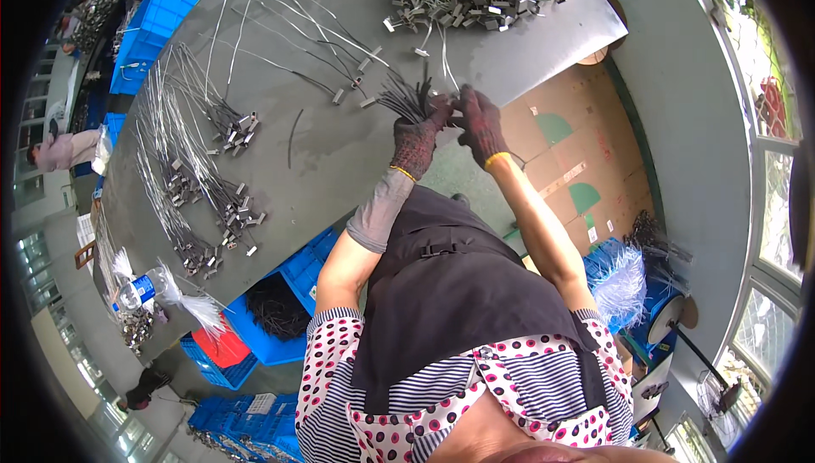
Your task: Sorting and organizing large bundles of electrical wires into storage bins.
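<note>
Together, both gloved hands' grips, left hand [418, 142] and right hand [481, 126], pinch a dark wire bundle [404, 98] over the table edge [475, 119].

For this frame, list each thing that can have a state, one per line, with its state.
Left hand: gloved, gripping a bundle of dark cable ties.
Right hand: gloved, fingers pinched at the bundle's base.
Bundle of dark cable ties: held above the table, fanned out at the free end.
Wire assemblies: lying in loose rows on the grey table.
Water bottle: lying on its side.
Blue crate: open, holding dark ties.
</note>
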### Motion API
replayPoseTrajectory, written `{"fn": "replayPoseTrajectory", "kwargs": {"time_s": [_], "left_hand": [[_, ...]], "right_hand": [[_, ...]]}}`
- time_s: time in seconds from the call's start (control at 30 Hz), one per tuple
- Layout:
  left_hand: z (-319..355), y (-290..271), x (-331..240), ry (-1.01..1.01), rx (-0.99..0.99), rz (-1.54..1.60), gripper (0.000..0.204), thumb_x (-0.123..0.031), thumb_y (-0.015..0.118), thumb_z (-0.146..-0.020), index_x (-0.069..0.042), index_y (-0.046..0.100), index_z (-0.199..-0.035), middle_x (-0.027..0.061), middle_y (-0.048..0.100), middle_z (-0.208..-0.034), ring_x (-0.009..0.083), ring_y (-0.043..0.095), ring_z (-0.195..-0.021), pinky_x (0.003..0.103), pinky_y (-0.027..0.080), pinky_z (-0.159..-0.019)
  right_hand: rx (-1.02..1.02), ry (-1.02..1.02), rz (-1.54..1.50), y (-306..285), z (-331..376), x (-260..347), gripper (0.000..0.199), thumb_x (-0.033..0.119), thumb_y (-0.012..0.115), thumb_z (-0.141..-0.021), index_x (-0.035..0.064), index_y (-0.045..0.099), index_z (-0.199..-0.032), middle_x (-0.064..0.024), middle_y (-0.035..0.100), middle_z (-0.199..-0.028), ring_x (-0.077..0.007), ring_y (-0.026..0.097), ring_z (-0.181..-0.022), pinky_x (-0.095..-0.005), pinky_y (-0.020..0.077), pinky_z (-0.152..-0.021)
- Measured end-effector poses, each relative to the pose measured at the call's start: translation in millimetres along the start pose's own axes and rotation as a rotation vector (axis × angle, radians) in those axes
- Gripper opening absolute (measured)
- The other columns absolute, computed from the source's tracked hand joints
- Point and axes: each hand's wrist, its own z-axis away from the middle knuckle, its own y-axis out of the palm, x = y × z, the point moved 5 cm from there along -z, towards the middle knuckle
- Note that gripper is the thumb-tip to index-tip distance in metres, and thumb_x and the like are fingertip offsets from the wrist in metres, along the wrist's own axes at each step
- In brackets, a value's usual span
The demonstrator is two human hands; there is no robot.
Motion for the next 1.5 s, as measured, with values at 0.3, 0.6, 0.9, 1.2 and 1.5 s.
{"fn": "replayPoseTrajectory", "kwargs": {"time_s": [0.3, 0.6, 0.9, 1.2, 1.5], "left_hand": [[-48, -26, -8, -0.252, -0.062, -0.194, 0.025, -0.031, 0.071, -0.084, -0.007, 0.065, -0.08, 0.0023, 0.057, -0.061, 0.0114, 0.048, -0.047, 0.03, 0.039, -0.045], [-88, -115, -54, 0.177, -0.542, -0.862, 0.034, -0.037, 0.068, -0.082, -0.004, 0.073, -0.083, 0.0143, 0.07, -0.072, 0.0262, 0.069, -0.067, 0.04, 0.051, -0.064], [-36, -38, -8, -0.183, 0.011, -0.308, 0.029, -0.031, 0.073, -0.087, -0.002, 0.072, -0.084, 0.0031, 0.065, -0.067, 0.0111, 0.058, -0.057, 0.029, 0.048, -0.052], [-62, 35, 123, -0.415, 0.217, 0.441, 0.031, -0.016, 0.066, -0.091, 0.004, 0.058, -0.114, 0.0198, 0.066, -0.096, 0.0321, 0.068, -0.08, 0.049, 0.062, -0.069], [-62, 35, 90, -0.384, 0.137, 0.518, 0.023, -0.017, 0.072, -0.087, -0.001, 0.065, -0.101, 0.0142, 0.069, -0.09, 0.0287, 0.069, -0.075, 0.047, 0.062, -0.067]], "right_hand": [[0.015, -0.353, 0.29, 53, -103, -14, 0.05, 0.043, 0.043, -0.099, -0.0026, 0.063, -0.105, -0.0291, 0.065, -0.092, -0.0443, 0.063, -0.09, -0.0504, 0.0476, -0.082], [-0.344, -0.402, 0.967, 34, -75, 28, 0.042, 0.035, 0.053, -0.091, 0.0112, 0.057, -0.126, -0.0203, 0.069, -0.099, -0.04, 0.066, -0.095, -0.0481, 0.0504, -0.085], [-0.206, -0.453, 0.363, -27, -41, -23, 0.025, 0.017, 0.062, -0.09, 0.0014, 0.068, -0.108, -0.0142, 0.072, -0.093, -0.0252, 0.069, -0.084, -0.0333, 0.0521, -0.076], [-0.023, 0.129, 0.342, -114, 140, -104, 0.025, 0.018, 0.06, -0.094, -0.0019, 0.068, -0.107, -0.0071, 0.066, -0.072, -0.0119, 0.058, -0.061, -0.0265, 0.048, -0.058], [-0.221, 0.315, 0.268, -229, 291, -264, 0.03, 0.026, 0.066, -0.09, -0.0038, 0.069, -0.087, -0.0053, 0.062, -0.064, -0.0123, 0.054, -0.056, -0.0277, 0.0444, -0.054]]}}
